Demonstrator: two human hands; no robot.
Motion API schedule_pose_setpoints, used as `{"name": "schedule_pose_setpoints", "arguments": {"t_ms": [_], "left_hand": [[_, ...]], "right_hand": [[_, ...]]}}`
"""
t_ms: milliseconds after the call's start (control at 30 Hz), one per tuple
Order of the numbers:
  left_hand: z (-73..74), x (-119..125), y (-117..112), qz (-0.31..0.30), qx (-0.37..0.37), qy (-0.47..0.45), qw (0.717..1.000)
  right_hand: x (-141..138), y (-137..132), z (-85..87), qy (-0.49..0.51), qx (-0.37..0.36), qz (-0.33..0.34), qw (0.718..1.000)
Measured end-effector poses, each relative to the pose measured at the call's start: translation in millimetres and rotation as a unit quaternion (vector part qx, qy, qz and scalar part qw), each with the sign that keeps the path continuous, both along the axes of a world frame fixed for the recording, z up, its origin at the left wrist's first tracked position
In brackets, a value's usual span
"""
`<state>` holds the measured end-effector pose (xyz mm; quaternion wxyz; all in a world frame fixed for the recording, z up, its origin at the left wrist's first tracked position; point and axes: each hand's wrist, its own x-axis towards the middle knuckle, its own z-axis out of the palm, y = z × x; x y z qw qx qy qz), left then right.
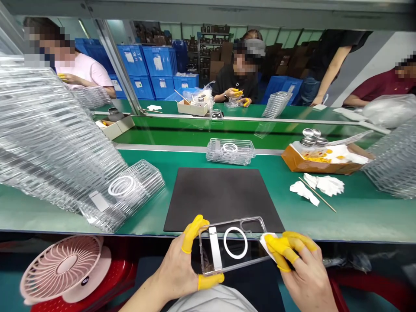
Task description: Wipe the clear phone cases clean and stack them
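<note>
A clear phone case [232, 245] with a white ring and a white strip is held above my lap, tilted slightly. My left hand [182, 260], with yellow finger cots, grips the case's left end between thumb and finger. At the case's right end, my right hand [297, 260], also in yellow finger cots, pinches a folded white wipe [269, 247] against the edge. Just beyond the case lies a black mat [221, 195] on the green bench. Behind the mat is a short stack of clear phone cases [230, 151], the top one showing a white ring.
Tall leaning stacks of clear cases [52, 130] fill the left side; more cases [394, 160] stand far right. An orange-brown box [325, 160] holds metal-lidded containers. Crumpled tissues [328, 184] and a wooden stick [316, 193] lie before it. A pink fan [65, 268] sits lower left. Co-workers sit opposite.
</note>
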<state>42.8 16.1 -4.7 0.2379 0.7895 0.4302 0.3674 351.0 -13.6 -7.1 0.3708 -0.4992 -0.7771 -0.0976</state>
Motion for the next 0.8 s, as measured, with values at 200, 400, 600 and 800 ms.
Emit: {"name": "schedule_pose_setpoints", "arguments": {"t_ms": [200, 400, 600, 800], "left_hand": [[-5.7, -1, -9, -0.009, 0.028, -0.012, 1.0], [-8.5, -2, -12, 0.012, 0.001, -0.002, 1.0], [-8.4, -5, -11, 0.004, -0.005, 0.023, 1.0], [-9.0, -5, -7, -0.002, -0.034, -0.006, 0.999]], "right_hand": [[-64, 29, 35.8, 0.063, 0.017, 0.012, 0.998], [-77, 17, 27.0, 0.031, -0.001, 0.05, 0.998], [10, -14, -5.9, 0.039, -0.028, -0.059, 0.997], [-13, 5, 13.7, 0.151, -0.01, -0.053, 0.987]]}}
